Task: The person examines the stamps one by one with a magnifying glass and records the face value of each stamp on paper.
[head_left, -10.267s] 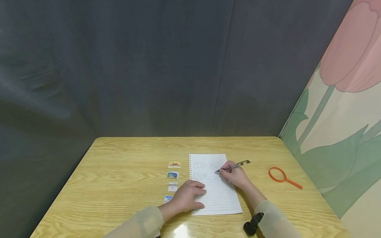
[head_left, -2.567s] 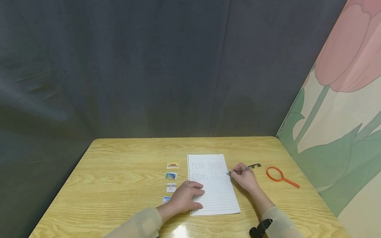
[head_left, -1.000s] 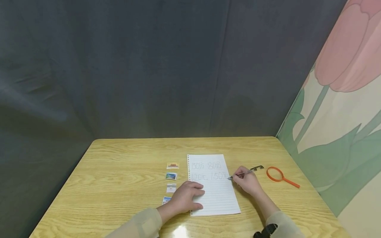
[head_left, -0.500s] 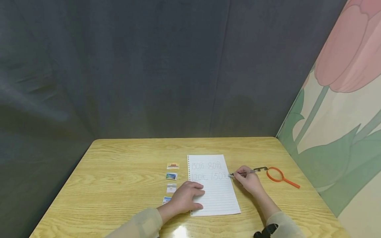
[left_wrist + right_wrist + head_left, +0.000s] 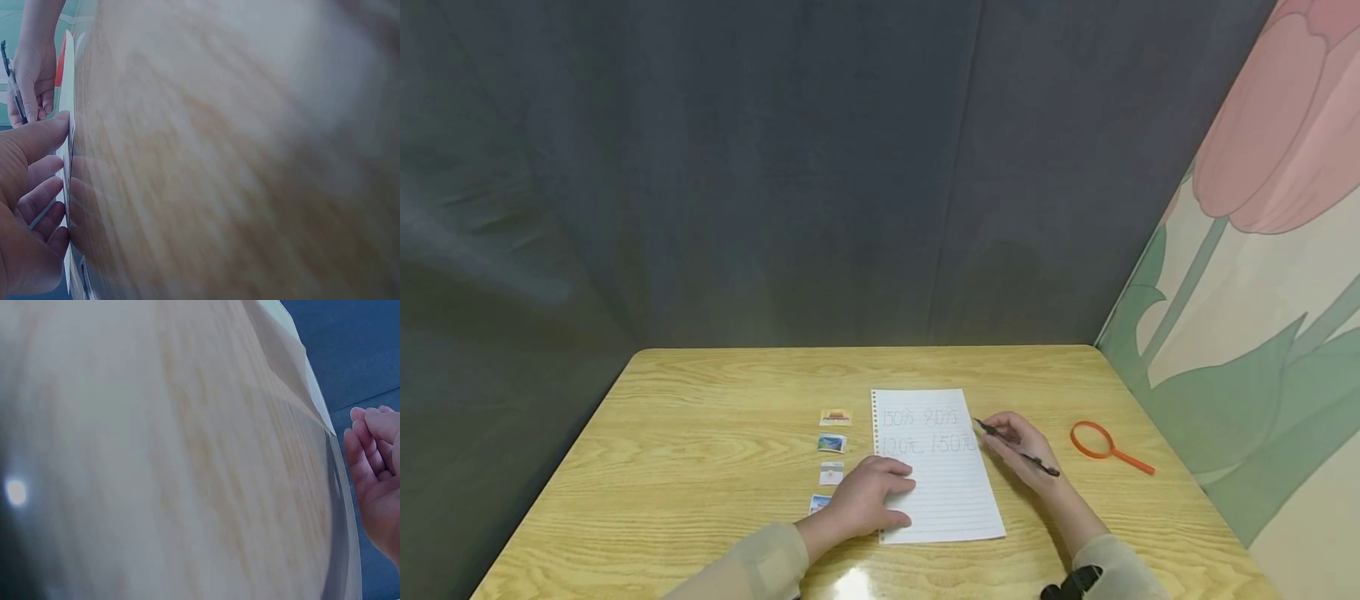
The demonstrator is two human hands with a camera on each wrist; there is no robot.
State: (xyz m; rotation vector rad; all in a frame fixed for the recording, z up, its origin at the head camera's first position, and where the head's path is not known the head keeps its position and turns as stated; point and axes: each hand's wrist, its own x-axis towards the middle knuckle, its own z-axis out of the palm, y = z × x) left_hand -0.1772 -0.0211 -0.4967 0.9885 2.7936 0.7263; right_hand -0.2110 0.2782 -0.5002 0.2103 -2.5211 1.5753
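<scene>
A lined sheet of paper (image 5: 943,492) with punched holes down its left side lies on the table, two rows of handwriting across its upper part. My left hand (image 5: 867,496) rests on its left edge, fingers spread and relaxed; the left wrist view shows the fingertips (image 5: 59,240) against the sheet. Just off the right edge, my right hand (image 5: 1022,450) holds a dark pen (image 5: 1040,465) between thumb and fingers, its rear end slanting back over the palm. In the right wrist view the right hand (image 5: 378,469) appears at the side, the pen hidden.
Several small stamps stand in a column left of the paper, among them a yellow stamp (image 5: 836,417) and a blue-green stamp (image 5: 832,443); the left hand partly covers the lowest. An orange magnifying glass (image 5: 1112,450) lies to the right. A dark curtain (image 5: 790,208) hangs behind the table (image 5: 700,467).
The right hand wrote a second entry on the lower row, then moved off the paper's right edge. The pen has swung so its rear points down toward the wrist. The left hand stayed put.
</scene>
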